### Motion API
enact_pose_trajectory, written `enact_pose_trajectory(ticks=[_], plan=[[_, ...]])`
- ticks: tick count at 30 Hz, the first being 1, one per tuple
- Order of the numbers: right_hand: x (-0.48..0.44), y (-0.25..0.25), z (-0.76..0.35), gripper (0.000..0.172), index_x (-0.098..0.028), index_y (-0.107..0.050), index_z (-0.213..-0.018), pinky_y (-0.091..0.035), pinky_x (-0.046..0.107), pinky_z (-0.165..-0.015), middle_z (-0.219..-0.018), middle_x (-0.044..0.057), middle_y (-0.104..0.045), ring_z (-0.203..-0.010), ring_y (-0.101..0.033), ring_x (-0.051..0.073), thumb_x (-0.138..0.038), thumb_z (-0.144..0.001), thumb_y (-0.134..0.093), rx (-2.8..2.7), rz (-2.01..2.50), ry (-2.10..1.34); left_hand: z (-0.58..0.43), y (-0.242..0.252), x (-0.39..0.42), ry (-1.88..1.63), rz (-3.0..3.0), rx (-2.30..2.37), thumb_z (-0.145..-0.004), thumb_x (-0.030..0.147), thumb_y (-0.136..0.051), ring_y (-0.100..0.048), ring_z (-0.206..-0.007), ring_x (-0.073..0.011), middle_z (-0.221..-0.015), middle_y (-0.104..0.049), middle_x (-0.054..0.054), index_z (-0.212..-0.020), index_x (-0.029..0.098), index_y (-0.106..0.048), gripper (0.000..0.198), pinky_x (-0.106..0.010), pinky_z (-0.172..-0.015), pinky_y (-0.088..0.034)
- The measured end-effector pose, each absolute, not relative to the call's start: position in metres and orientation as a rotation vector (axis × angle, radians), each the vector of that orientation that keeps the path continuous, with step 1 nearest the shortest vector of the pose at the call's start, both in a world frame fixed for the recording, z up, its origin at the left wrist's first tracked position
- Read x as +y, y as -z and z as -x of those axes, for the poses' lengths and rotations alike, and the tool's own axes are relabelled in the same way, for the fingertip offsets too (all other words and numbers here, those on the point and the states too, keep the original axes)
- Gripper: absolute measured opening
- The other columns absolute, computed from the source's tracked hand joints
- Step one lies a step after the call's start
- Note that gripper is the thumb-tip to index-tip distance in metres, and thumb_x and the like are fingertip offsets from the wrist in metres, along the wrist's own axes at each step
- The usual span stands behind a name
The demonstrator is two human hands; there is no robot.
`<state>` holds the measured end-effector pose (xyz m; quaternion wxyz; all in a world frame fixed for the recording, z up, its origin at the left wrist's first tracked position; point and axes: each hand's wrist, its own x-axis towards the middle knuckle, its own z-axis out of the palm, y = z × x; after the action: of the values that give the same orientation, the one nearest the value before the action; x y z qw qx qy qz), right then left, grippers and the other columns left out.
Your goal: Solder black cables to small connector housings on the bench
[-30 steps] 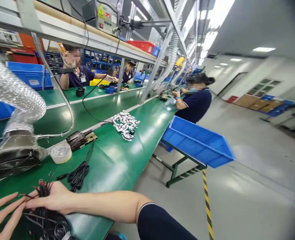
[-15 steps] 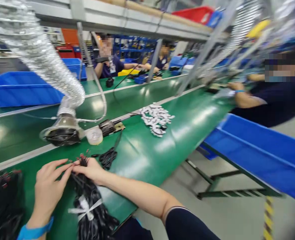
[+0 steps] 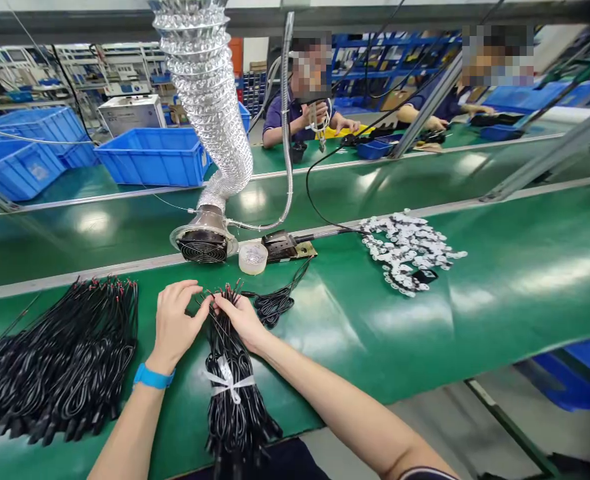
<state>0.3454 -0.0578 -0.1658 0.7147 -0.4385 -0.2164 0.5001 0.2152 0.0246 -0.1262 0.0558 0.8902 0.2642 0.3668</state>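
A bundle of black cables [image 3: 232,400], tied round with a white band, stretches toward me over the near edge of the green bench. My right hand [image 3: 245,323] is closed around its upper end, where thin wires with red tips stick up. At the left of those tips, my left hand [image 3: 177,323], with a blue band at the wrist, has its thumb and forefinger curled in on a thin cable end. A loose coiled black cable [image 3: 275,303] lies just beyond my right hand. On my left spreads a large pile of similar black cables [image 3: 69,353].
Behind my hands stand a fan on a foil duct [image 3: 203,245], a round clear tub [image 3: 253,258] and a soldering iron holder [image 3: 281,245]. White small parts [image 3: 412,250] lie heaped at right. Blue bins [image 3: 155,157] and two co-workers are across the belt.
My view has swung left and steadied, bringing the whole cable pile into sight. Both hands stay at the bundle's wire ends; the left hand's fingers have shifted slightly.
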Motion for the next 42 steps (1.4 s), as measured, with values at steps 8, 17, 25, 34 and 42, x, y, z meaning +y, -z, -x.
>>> enact_pose_trajectory(ticks=[8,17,25,34,42], plan=[[-0.059,0.164,-0.346,0.037,-0.016,-0.068,-0.071,-0.040,0.027,-0.070,-0.069,-0.001,-0.061,-0.068,-0.050,0.012,-0.051,-0.075,-0.080,-0.541,0.984,-1.090,-0.217,0.132,0.015,-1.338,-2.851,0.749,-0.089,0.022,-0.071,-0.065,-0.094,-0.0236,-0.100,-0.074,-0.005,-0.099,0.021,-0.069,0.010,-0.040,-0.086,-0.045],[-0.061,0.161,-0.343,0.037,-0.016,-0.063,-0.068,-0.038,0.027,-0.070,-0.070,-0.001,-0.058,-0.069,-0.048,0.013,-0.049,-0.076,-0.077,-0.558,1.000,-1.083,-0.222,0.139,0.009,-1.372,-2.905,0.772,-0.089,0.019,-0.070,-0.066,-0.093,-0.0241,-0.103,-0.075,-0.007,-0.097,0.020,-0.069,0.008,-0.040,-0.085,-0.046],[-0.060,0.163,-0.344,0.022,-0.017,-0.062,-0.078,-0.037,0.026,-0.074,-0.074,-0.003,-0.056,-0.073,-0.044,0.013,-0.038,-0.081,-0.067,-0.630,0.964,-1.115,-0.223,0.129,0.007,-1.375,-2.931,0.633,-0.090,0.014,-0.068,-0.063,-0.110,-0.0258,-0.120,-0.071,-0.010,-0.111,0.023,-0.069,0.023,-0.043,-0.095,-0.044],[-0.061,0.161,-0.346,0.018,-0.018,-0.058,-0.073,-0.036,0.026,-0.073,-0.071,-0.003,-0.053,-0.071,-0.043,0.013,-0.033,-0.081,-0.062,-0.675,0.959,-1.156,-0.219,0.130,0.012,-1.395,-2.971,0.505,-0.087,0.008,-0.069,-0.065,-0.109,-0.0252,-0.117,-0.072,-0.009,-0.115,0.023,-0.067,0.031,-0.043,-0.096,-0.044],[-0.061,0.163,-0.344,0.027,-0.018,-0.074,-0.099,-0.041,0.034,-0.101,-0.099,0.002,-0.070,-0.098,-0.060,0.020,-0.034,-0.084,-0.058,-0.765,0.981,-1.156,-0.219,0.129,0.015,-1.381,-2.824,0.711,-0.084,0.013,-0.069,-0.064,-0.098,-0.0247,-0.101,-0.073,-0.005,-0.081,0.021,-0.062,0.011,-0.043,-0.092,-0.044]])
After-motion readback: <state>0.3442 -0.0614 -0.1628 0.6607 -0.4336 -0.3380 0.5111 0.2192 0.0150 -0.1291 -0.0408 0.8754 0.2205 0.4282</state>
